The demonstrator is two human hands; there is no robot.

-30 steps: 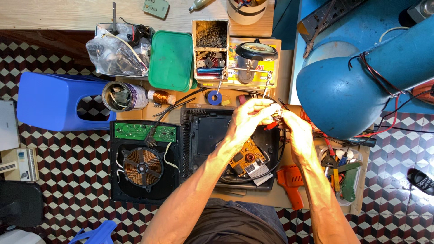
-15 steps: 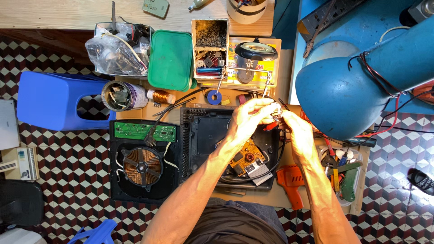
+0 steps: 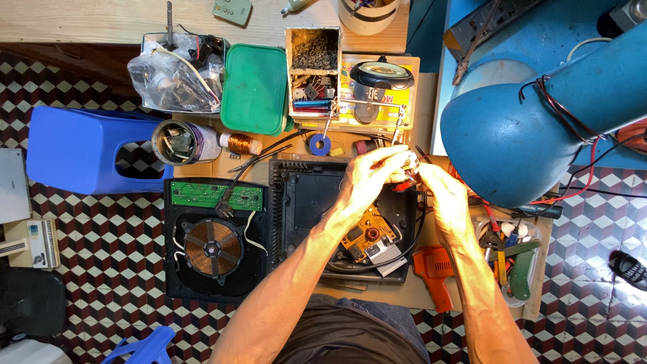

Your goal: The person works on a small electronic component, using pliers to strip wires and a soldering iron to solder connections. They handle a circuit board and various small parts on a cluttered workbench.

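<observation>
A: Left hand [image 3: 372, 176] and right hand [image 3: 441, 195], fingers pinched together on a small part [image 3: 406, 162], hover above the open cooker base [image 3: 317, 202].

B: Best to keep both wrists steady, working close over the orange board [image 3: 367, 236] below.

- The left hand [image 3: 369, 178] and the right hand [image 3: 441, 195] meet above the open appliance casing [image 3: 303, 202].
- A circuit board [image 3: 367, 236] lies in the casing, below the hands.
- The induction coil unit [image 3: 214, 246] lies left of the casing.
- The lidded box [image 3: 255, 87] stands behind it, with the parts tray [image 3: 313, 50] to its right.
- The plastic stool [image 3: 81, 148] stands far left.
- The lamp [image 3: 512, 128] is on the right.
</observation>
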